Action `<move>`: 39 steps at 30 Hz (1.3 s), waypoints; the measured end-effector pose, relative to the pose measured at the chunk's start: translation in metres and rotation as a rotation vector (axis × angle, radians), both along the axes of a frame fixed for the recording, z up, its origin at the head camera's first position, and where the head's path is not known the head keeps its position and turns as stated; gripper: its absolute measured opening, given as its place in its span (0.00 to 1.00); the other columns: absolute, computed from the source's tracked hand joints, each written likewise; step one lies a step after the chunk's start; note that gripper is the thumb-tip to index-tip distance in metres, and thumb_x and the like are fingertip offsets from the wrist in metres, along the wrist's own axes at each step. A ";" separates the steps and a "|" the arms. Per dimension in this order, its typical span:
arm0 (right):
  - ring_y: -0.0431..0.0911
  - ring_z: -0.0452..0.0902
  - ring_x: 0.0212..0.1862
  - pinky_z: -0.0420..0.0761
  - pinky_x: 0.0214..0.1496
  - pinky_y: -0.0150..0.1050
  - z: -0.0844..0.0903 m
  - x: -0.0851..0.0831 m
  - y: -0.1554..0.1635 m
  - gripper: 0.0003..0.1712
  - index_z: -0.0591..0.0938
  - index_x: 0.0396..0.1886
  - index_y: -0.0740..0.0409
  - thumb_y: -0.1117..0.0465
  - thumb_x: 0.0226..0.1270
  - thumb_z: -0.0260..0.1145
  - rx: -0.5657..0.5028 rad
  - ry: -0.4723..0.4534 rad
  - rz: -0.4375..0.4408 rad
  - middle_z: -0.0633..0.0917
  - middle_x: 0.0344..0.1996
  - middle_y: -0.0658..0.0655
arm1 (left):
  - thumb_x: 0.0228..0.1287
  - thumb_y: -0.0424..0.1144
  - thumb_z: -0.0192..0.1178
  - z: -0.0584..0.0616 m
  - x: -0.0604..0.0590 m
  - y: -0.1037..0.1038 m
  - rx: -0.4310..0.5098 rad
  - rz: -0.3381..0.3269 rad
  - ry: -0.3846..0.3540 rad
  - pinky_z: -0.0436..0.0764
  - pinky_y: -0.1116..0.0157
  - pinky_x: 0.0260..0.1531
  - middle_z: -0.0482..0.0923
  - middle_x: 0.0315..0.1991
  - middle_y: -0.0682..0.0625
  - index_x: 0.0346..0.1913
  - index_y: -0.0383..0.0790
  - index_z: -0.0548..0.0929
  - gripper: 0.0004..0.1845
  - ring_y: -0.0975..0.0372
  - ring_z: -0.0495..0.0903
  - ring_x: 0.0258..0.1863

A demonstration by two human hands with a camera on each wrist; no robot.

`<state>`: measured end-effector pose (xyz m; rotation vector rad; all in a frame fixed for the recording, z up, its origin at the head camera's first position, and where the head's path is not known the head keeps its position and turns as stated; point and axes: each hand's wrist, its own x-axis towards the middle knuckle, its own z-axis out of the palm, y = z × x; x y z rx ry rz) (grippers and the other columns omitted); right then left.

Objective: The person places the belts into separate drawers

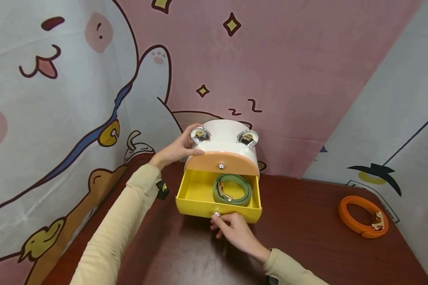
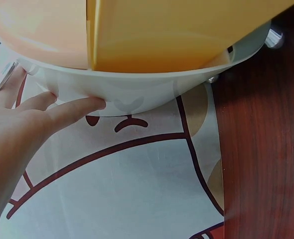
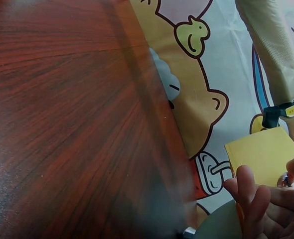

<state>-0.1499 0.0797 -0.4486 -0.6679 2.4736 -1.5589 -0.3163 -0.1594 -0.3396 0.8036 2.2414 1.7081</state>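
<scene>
A small white storage box with two silver, ear-like rings stands by the wall, its peach upper drawer closed. Below that, the yellow drawer is pulled out and holds a coiled green belt with a metal buckle. My right hand pinches the silver knob of this drawer between thumb and finger. Against the box's left side rests my left hand, thumb lying along the top of the peach front. In the left wrist view its fingers press on the white side wall.
An orange belt lies coiled on the right of the dark red-brown table. Behind and to the left hangs a cloth with cartoon prints, close to the back of the box.
</scene>
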 end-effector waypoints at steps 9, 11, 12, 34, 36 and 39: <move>0.40 0.80 0.19 0.77 0.27 0.33 -0.001 -0.005 -0.002 0.22 0.88 0.34 0.61 0.50 0.75 0.57 0.014 0.036 -0.021 0.87 0.26 0.54 | 0.63 0.30 0.65 0.001 0.001 0.000 0.003 -0.002 0.011 0.73 0.54 0.55 0.64 0.66 0.46 0.73 0.58 0.49 0.45 0.51 0.71 0.57; 0.40 0.80 0.19 0.77 0.27 0.33 -0.001 -0.006 -0.002 0.22 0.88 0.34 0.61 0.50 0.75 0.57 0.012 0.035 -0.022 0.88 0.26 0.54 | 0.63 0.31 0.65 0.001 0.002 0.001 -0.002 0.002 0.009 0.72 0.54 0.55 0.64 0.66 0.46 0.73 0.58 0.49 0.45 0.52 0.71 0.58; 0.39 0.80 0.19 0.77 0.27 0.33 -0.001 -0.007 -0.002 0.22 0.88 0.34 0.61 0.50 0.75 0.57 0.014 0.034 -0.024 0.88 0.26 0.54 | 0.63 0.31 0.65 0.001 0.002 0.001 -0.005 0.003 0.009 0.72 0.54 0.56 0.63 0.67 0.47 0.73 0.58 0.49 0.45 0.52 0.70 0.59; 0.43 0.81 0.20 0.79 0.24 0.36 -0.004 -0.023 -0.005 0.19 0.88 0.33 0.64 0.53 0.72 0.60 -0.049 0.019 -0.066 0.87 0.26 0.58 | 0.63 0.29 0.64 0.000 0.000 0.001 0.000 -0.011 0.024 0.70 0.52 0.57 0.61 0.68 0.43 0.75 0.52 0.46 0.46 0.50 0.69 0.60; 0.42 0.80 0.19 0.80 0.25 0.39 -0.005 -0.025 -0.005 0.19 0.88 0.33 0.64 0.53 0.72 0.61 -0.065 0.014 -0.067 0.87 0.26 0.57 | 0.63 0.29 0.64 0.001 0.001 0.000 0.005 -0.016 0.025 0.70 0.53 0.56 0.62 0.68 0.44 0.75 0.52 0.46 0.46 0.51 0.69 0.60; 0.45 0.81 0.20 0.81 0.26 0.42 -0.006 -0.028 -0.005 0.18 0.88 0.34 0.65 0.55 0.72 0.61 -0.089 0.015 -0.068 0.87 0.26 0.57 | 0.63 0.29 0.64 0.000 0.001 0.000 0.014 -0.022 0.025 0.71 0.55 0.55 0.61 0.68 0.45 0.75 0.51 0.46 0.46 0.52 0.69 0.59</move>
